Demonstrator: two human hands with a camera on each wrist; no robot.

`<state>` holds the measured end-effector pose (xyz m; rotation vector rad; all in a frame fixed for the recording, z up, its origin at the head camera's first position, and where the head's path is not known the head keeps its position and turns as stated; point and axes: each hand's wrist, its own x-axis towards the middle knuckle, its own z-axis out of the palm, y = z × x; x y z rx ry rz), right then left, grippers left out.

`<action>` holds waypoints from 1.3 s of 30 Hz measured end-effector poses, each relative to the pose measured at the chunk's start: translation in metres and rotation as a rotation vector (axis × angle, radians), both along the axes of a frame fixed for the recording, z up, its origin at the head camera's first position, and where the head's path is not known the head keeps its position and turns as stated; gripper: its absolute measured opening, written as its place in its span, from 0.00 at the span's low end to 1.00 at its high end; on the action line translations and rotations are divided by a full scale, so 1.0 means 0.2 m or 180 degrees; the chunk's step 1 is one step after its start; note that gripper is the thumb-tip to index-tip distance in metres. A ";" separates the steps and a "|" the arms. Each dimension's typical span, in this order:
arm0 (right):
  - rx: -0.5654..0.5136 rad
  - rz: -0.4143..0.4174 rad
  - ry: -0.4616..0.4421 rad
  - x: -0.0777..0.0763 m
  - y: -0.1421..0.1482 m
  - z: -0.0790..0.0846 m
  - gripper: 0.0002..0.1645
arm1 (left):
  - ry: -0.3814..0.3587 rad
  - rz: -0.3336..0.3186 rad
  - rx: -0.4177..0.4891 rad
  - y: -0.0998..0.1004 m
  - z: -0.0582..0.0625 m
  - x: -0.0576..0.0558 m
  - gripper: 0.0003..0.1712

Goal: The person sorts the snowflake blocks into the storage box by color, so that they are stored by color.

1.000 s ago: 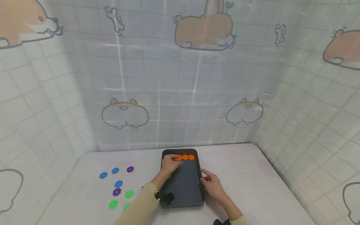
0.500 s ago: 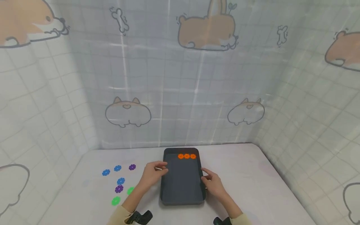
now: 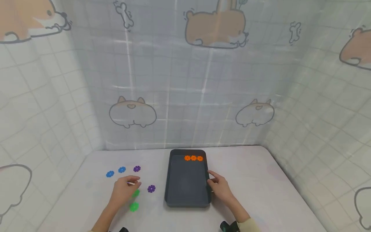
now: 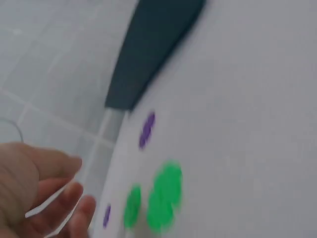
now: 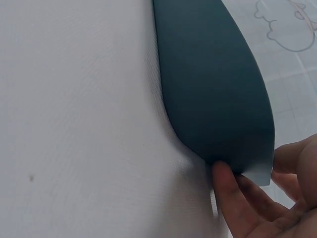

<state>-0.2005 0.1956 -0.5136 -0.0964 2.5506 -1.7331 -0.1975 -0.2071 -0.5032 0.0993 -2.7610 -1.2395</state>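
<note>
The dark tray [image 3: 187,180] is being steadied on the white table [image 3: 255,180] by the right hand [image 3: 221,188]: thumb and fingers are being pressed against its right rim, and in the right wrist view the outer wall [image 5: 213,84] is being pinched at its edge by the fingertips [image 5: 225,186]. Three orange flower discs [image 3: 193,158] are being kept in a row at the tray's far end, touching one another. The left hand [image 3: 123,190] is being held over the table left of the tray, fingers loosely curled, nothing gripped; a thin pale sliver is being shown between the fingers, what it is cannot be told. Two green discs [image 3: 134,200] are partly being covered just beside that hand, a purple disc [image 3: 151,188] is lying between hand and tray. Two blue discs [image 3: 116,171] and another purple disc [image 3: 137,168] are being left farther back, well apart from the tray
</note>
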 end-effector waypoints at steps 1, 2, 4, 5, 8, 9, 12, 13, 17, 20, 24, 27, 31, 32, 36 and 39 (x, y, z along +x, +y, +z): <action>-0.0001 0.0001 0.0002 0.00 0.00 0.00 0.28 | -0.0019 0.0070 -0.0109 -0.04 -0.01 0.01 0.16; -0.0001 0.0001 0.0003 0.00 0.00 0.00 0.28 | -0.0035 0.0144 -0.0189 -0.07 -0.01 0.01 0.16; -0.0001 0.0013 -0.0002 0.00 0.00 0.01 0.28 | -0.0079 0.0266 -0.0331 -0.12 -0.02 0.03 0.18; 0.0003 0.0008 -0.0017 0.00 0.00 0.00 0.28 | -0.0114 0.0314 -0.0362 -0.14 -0.02 0.03 0.20; 0.0014 0.0001 -0.0033 -0.01 0.01 0.00 0.28 | -0.0292 0.0488 -0.0406 -0.19 -0.03 0.04 0.23; 0.0020 0.0005 -0.0024 -0.01 0.01 -0.01 0.28 | -0.0363 0.0529 -0.0414 -0.20 -0.03 0.04 0.25; 0.0084 0.0018 0.0013 -0.02 0.01 -0.02 0.28 | -0.0549 0.0637 -0.0416 -0.22 -0.04 0.04 0.29; 0.0109 0.0019 0.0033 -0.02 0.01 -0.02 0.28 | -0.0597 0.0647 -0.0411 -0.23 -0.05 0.04 0.30; 0.0203 0.0016 0.0045 -0.02 0.01 -0.02 0.28 | -0.0595 0.0605 -0.0452 -0.24 -0.08 0.06 0.33; 0.0238 0.0051 0.0037 -0.02 0.00 -0.02 0.28 | -0.0597 0.0576 -0.0459 -0.24 -0.09 0.07 0.35; 0.0276 0.0083 0.0068 -0.03 -0.01 -0.01 0.28 | -0.0625 0.0539 -0.0470 -0.25 -0.08 0.08 0.37; 0.0298 0.0083 0.0077 -0.02 -0.02 -0.01 0.28 | -0.0593 0.0485 -0.0530 -0.25 -0.08 0.08 0.37; 0.0337 0.0083 0.0067 0.00 -0.02 -0.01 0.28 | -0.0574 0.0431 -0.0602 -0.26 -0.09 0.07 0.38; 0.0329 0.0082 0.0055 0.00 -0.03 -0.01 0.28 | -0.0578 0.0423 -0.0614 -0.26 -0.09 0.07 0.38; 0.0272 0.0080 0.0037 0.02 -0.04 0.00 0.28 | -0.0594 0.0429 -0.0583 -0.26 -0.09 0.06 0.36; 0.0282 0.0090 0.0053 0.03 -0.04 -0.01 0.28 | -0.0626 0.0451 -0.0547 -0.27 -0.08 0.06 0.34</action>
